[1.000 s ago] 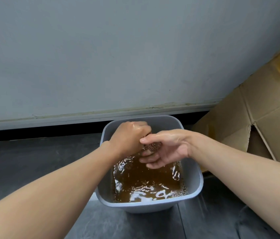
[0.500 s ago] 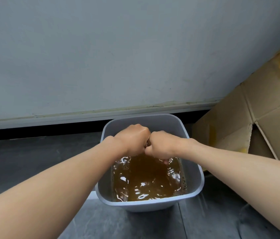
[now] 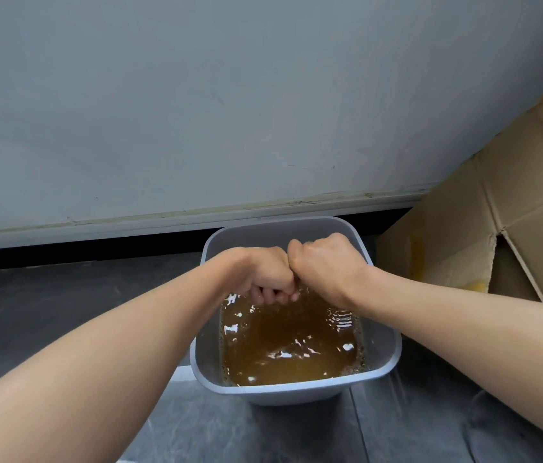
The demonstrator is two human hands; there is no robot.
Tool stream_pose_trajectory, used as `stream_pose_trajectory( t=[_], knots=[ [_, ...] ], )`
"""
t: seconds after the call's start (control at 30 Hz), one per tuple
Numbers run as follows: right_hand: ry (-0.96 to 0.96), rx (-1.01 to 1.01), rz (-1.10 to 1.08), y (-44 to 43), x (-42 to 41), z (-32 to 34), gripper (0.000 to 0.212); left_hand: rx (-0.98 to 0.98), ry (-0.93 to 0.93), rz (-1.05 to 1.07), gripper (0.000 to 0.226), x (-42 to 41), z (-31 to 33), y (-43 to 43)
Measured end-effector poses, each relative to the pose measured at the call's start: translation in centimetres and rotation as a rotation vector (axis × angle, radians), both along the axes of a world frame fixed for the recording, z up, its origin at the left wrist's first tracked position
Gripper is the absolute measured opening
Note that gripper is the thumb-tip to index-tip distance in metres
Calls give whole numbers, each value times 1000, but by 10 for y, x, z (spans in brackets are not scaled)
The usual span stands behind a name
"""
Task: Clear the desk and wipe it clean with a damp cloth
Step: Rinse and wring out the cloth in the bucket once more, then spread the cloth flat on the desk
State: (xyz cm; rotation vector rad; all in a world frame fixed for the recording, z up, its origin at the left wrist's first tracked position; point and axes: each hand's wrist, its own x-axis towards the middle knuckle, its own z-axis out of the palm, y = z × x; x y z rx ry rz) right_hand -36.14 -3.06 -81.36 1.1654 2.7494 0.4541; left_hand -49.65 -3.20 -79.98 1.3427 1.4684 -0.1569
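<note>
A grey plastic bin (image 3: 380,354) stands on the dark floor, holding murky brown water (image 3: 290,345) that ripples. Above the water, my left hand (image 3: 263,275) and my right hand (image 3: 327,265) are clenched into fists, pressed knuckle to knuckle. They grip the small brown cloth between them. The cloth is hidden inside the fists in this view. My left fingers curl underneath, just above the water's surface.
A grey wall (image 3: 230,111) with a pale skirting strip rises right behind the bin. Flattened cardboard (image 3: 497,228) leans against the wall at the right. Dark grey floor tiles (image 3: 63,312) spread to the left and in front.
My right hand, open under the cloth a second ago, has closed into a fist against my left. Both fists have twisted, with the right rolling upward. The water ripples more.
</note>
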Motion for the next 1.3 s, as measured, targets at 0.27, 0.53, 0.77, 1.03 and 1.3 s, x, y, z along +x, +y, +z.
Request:
stream_pose_trajectory(
  t=[0.27, 0.53, 0.77, 1.03, 1.3],
  knots=[
    [199, -185, -149, 8, -14, 4, 38, -8, -184, 383, 23, -5, -4, 8],
    [470, -679, -631, 24, -21, 139, 31, 69, -687, 1097, 26, 3, 114, 11],
    [651, -690, -709, 17, 8, 361, 26, 116, -800, 1279, 8, 36, 315, 20],
    [755, -575, -871, -10, 88, 609, 26, 164, -813, 917, 13, 98, 576, 10],
    [873, -370, -1180, -134, 228, 758, 16, 74, -810, 449, 17, 245, 731, -57]
  ],
)
